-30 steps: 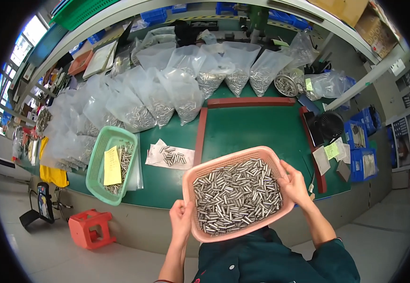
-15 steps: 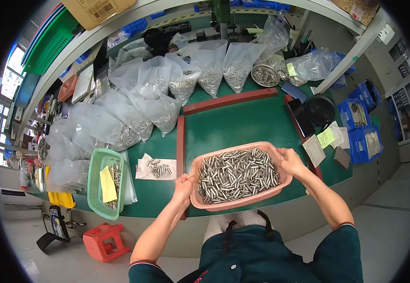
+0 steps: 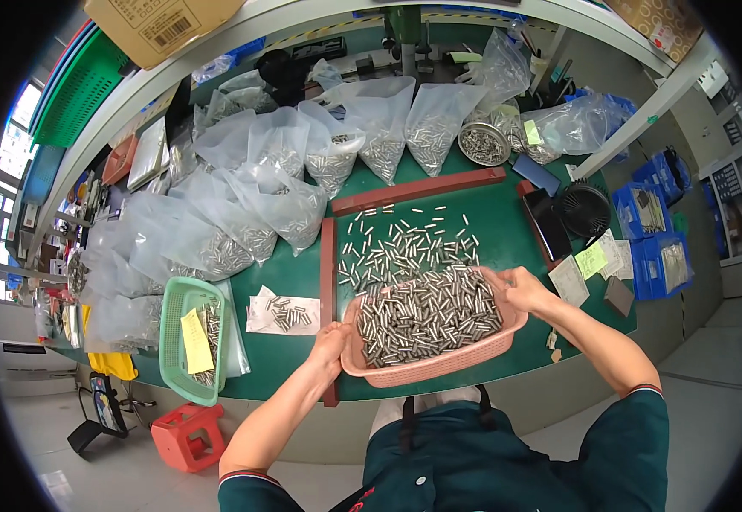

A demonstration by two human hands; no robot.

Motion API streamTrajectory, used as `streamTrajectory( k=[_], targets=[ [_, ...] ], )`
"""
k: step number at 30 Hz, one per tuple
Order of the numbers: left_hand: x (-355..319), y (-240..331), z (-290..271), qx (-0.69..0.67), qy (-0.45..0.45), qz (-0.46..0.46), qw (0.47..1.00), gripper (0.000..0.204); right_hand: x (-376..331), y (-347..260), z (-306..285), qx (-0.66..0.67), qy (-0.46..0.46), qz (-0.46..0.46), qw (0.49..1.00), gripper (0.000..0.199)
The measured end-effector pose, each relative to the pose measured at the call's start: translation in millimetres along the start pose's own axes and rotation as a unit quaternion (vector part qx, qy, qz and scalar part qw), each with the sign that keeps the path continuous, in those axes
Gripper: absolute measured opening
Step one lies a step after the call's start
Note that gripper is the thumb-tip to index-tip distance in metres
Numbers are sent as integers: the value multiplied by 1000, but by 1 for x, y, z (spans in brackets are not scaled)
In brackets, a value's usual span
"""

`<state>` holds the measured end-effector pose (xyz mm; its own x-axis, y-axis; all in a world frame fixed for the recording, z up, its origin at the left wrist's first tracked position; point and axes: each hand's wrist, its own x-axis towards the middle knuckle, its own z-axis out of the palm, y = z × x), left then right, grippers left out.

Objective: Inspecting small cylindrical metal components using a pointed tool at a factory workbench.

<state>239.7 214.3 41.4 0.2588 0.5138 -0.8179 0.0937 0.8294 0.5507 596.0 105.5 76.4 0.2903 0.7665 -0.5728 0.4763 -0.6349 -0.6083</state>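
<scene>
Both of my hands hold a pink plastic basket (image 3: 439, 369) by its ends, tipped away from me. My left hand (image 3: 330, 344) is closed on its left end, and my right hand (image 3: 524, 288) grips its right end. Many small metal pins (image 3: 426, 316) fill the basket. More loose pins (image 3: 405, 247) lie scattered on the green tabletop (image 3: 473, 200) just beyond its far rim, inside a frame of red-brown strips (image 3: 422, 189). The undersides of my fingers are hidden by the basket.
Left of me stand a green basket (image 3: 171, 341) with pins and a yellow note, and a paper (image 3: 260, 316) bearing pins. Clear bags of pins (image 3: 294, 209) line the back and left. A black round fan (image 3: 582, 209), phone-like slab (image 3: 545, 224) and notes (image 3: 591, 260) lie right.
The basket has tipped forward, and pins have spilled from its far side onto the green surface. Both hands keep their grip on its ends.
</scene>
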Motion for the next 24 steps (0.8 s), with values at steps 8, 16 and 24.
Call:
streamTrajectory(
  k=[8, 16, 24],
  targets=[
    [17, -21, -20, -198, -160, -69, 965, 22, -4, -19, -5, 69, -85, 49, 993, 30],
    [-7, 0, -21, -152, -168, -158, 961, 51, -3, -21, -5, 35, -131, 84, 987, 26],
    [-20, 9, -25, -180, -109, -198, 957, 37, 2, -44, -11, -22, -190, 134, 972, 25]
  ],
)
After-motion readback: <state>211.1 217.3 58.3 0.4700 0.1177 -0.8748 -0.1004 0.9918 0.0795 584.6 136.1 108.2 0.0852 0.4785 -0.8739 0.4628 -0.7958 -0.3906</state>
